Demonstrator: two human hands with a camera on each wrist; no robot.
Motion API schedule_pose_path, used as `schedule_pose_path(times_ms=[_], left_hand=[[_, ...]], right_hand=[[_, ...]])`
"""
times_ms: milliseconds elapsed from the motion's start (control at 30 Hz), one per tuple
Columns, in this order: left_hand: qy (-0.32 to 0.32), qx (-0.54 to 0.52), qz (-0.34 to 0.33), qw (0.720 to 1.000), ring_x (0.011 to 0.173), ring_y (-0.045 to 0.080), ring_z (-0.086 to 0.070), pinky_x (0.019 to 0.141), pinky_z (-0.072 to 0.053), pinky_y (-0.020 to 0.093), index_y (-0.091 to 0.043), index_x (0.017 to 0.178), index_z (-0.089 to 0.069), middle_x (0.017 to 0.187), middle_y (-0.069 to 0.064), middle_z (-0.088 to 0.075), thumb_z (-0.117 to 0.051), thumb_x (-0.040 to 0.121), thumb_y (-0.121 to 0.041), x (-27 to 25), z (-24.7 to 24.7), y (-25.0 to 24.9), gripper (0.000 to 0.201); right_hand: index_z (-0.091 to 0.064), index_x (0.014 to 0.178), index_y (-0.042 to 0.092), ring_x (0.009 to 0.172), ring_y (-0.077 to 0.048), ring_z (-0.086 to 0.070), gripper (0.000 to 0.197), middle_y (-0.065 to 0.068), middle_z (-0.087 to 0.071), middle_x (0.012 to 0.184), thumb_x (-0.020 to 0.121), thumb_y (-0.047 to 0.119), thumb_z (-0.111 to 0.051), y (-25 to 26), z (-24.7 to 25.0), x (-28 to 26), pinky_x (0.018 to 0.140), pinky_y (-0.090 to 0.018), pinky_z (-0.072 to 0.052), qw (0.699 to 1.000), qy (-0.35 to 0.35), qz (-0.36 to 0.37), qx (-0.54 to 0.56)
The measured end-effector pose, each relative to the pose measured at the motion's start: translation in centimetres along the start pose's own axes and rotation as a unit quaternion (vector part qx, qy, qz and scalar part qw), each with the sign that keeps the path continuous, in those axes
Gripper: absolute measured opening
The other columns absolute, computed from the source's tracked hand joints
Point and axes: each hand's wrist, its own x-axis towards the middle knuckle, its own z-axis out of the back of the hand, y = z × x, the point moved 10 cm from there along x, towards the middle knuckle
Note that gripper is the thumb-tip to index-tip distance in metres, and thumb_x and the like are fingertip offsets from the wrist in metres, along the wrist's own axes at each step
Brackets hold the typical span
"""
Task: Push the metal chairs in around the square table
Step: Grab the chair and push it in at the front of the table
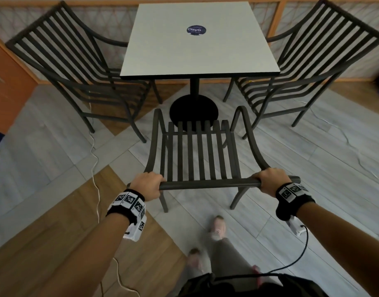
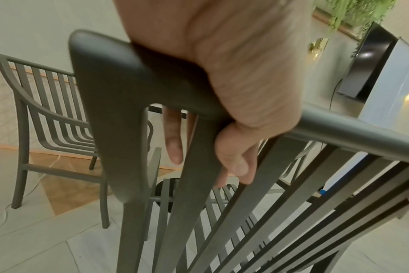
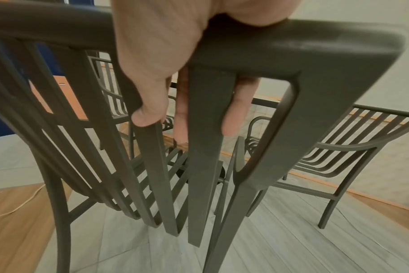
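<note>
Over the top rail [image 1: 210, 183] of the near metal chair [image 1: 195, 155], both hands curl. The left hand [image 1: 148, 185] wraps the rail by its left corner, fingers [image 2: 173, 140] hanging down the far side between the back slats, thumb [image 2: 236, 157] tucked beneath. The right hand [image 1: 272, 181] wraps the rail near the right corner in the same way, with two fingers [image 3: 234, 114] showing behind a slat and the thumb [image 3: 147, 114] pressed on the near face; the other fingertips are hidden by the frame. This chair stands clear of the square table [image 1: 199, 39], its seat front short of the table's near edge, above the round black base [image 1: 192, 112]. A left chair [image 1: 77, 71] and a right chair [image 1: 308, 67] sit at the side edges with their seat fronts beneath the top. Blurred shoes [image 1: 217, 227] and wrist bands [image 1: 130, 202] show near the bottom. A white cable [image 1: 95, 163] trails over the floor [image 1: 312, 168].
</note>
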Motion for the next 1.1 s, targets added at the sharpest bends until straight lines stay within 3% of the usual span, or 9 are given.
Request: schedule_pose_path(times_ms=[167, 267, 333, 467, 600, 767, 867, 1000, 1100], left_hand=[[-0.045, -0.002, 0.016, 0.999, 0.07, 0.02, -0.054, 0.065, -0.04, 0.031, -0.027, 0.094, -0.066, 0.073, -0.005, -0.056, -0.055, 0.083, -0.019, 4.6, 4.2, 2.4, 0.017], [-0.053, -0.014, 0.035, 0.998, 0.074, 0.021, -0.056, 0.067, -0.039, 0.031, -0.029, 0.094, -0.064, 0.076, -0.004, -0.056, -0.056, 0.085, -0.023, 7.9, 6.3, 4.1, 0.014], [-0.052, -0.019, 0.041, 0.998, 0.071, 0.019, -0.054, 0.066, -0.038, 0.031, -0.031, 0.085, -0.06, 0.073, -0.004, -0.055, -0.055, 0.085, -0.022, 10.1, 7.8, 4.9, 0.01], [-0.046, -0.028, 0.059, 0.997, 0.068, 0.02, -0.057, 0.066, -0.047, 0.033, -0.033, 0.073, -0.052, 0.067, -0.005, -0.055, -0.056, 0.083, -0.021, 14.4, 10.0, 6.7, 0.016], [-0.041, -0.036, 0.069, 0.996, 0.071, 0.021, -0.059, 0.071, -0.051, 0.037, -0.027, 0.08, -0.062, 0.068, -0.003, -0.058, -0.057, 0.083, -0.023, 17.6, 12.1, 7.6, 0.007], [-0.036, -0.061, 0.075, 0.995, 0.069, 0.02, -0.059, 0.066, -0.045, 0.033, -0.03, 0.077, -0.061, 0.066, -0.004, -0.057, -0.058, 0.084, -0.021, 20.6, 13.6, 8.8, 0.012], [-0.036, -0.066, 0.084, 0.994, 0.072, 0.021, -0.061, 0.069, -0.049, 0.035, -0.031, 0.081, -0.063, 0.071, -0.002, -0.062, -0.06, 0.084, -0.02, 21.8, 14.3, 9.6, 0.012], [-0.037, -0.073, 0.096, 0.992, 0.069, 0.019, -0.062, 0.073, -0.054, 0.04, -0.03, 0.075, -0.062, 0.069, -0.001, -0.063, -0.06, 0.083, -0.021, 23.2, 15.1, 10.4, 0.012], [-0.041, -0.072, 0.096, 0.992, 0.068, 0.019, -0.061, 0.074, -0.055, 0.04, -0.031, 0.071, -0.061, 0.067, -0.002, -0.063, -0.061, 0.081, -0.021, 24.0, 15.6, 10.7, 0.014]], right_hand=[[-0.065, 0.094, 0.036, 0.068, -0.016, -0.05, 0.014, 0.011, -0.056, 0.073, 0.089, 0.031, -0.052, -0.8, 3.7, 5.6, 0.061, -0.028, -0.037, 1.0, -0.018, 0.012, -0.008], [-0.065, 0.094, 0.034, 0.068, -0.018, -0.051, 0.014, 0.008, -0.06, 0.074, 0.089, 0.032, -0.053, -1.6, 5.2, 9.6, 0.061, -0.028, -0.039, 0.999, -0.03, 0.017, -0.006], [-0.065, 0.094, 0.032, 0.067, -0.019, -0.053, 0.014, 0.006, -0.065, 0.077, 0.089, 0.034, -0.053, -2.1, 6.1, 12.2, 0.061, -0.029, -0.04, 0.999, -0.031, 0.02, -0.014], [-0.066, 0.095, 0.033, 0.066, -0.019, -0.051, 0.015, 0.006, -0.06, 0.074, 0.09, 0.038, -0.053, -3.4, 8.2, 16.8, 0.061, -0.029, -0.039, 0.999, -0.039, 0.021, -0.007], [-0.066, 0.097, 0.032, 0.073, -0.021, -0.06, 0.018, 0.003, -0.066, 0.081, 0.089, 0.042, -0.052, -4.4, 10.0, 20.4, 0.061, -0.03, -0.043, 0.999, -0.042, 0.031, -0.009], [-0.065, 0.097, 0.032, 0.066, -0.018, -0.054, 0.018, 0.004, -0.065, 0.079, 0.089, 0.041, -0.052, -5.1, 11.0, 23.8, 0.06, -0.029, -0.042, 0.998, -0.05, 0.039, -0.01], [-0.065, 0.095, 0.03, 0.064, -0.018, -0.051, 0.016, 0.005, -0.06, 0.072, 0.089, 0.039, -0.053, -5.2, 11.6, 25.2, 0.06, -0.029, -0.041, 0.998, -0.049, 0.04, -0.011], [-0.066, 0.095, 0.031, 0.067, -0.018, -0.056, 0.016, 0.006, -0.063, 0.073, 0.089, 0.039, -0.054, -5.3, 12.6, 26.7, 0.064, -0.032, -0.05, 0.998, -0.044, 0.037, 0.003], [-0.066, 0.095, 0.031, 0.067, -0.016, -0.056, 0.016, 0.007, -0.06, 0.071, 0.089, 0.04, -0.054, -5.3, 12.8, 27.0, 0.062, -0.029, -0.048, 0.999, -0.034, 0.033, 0.012]])
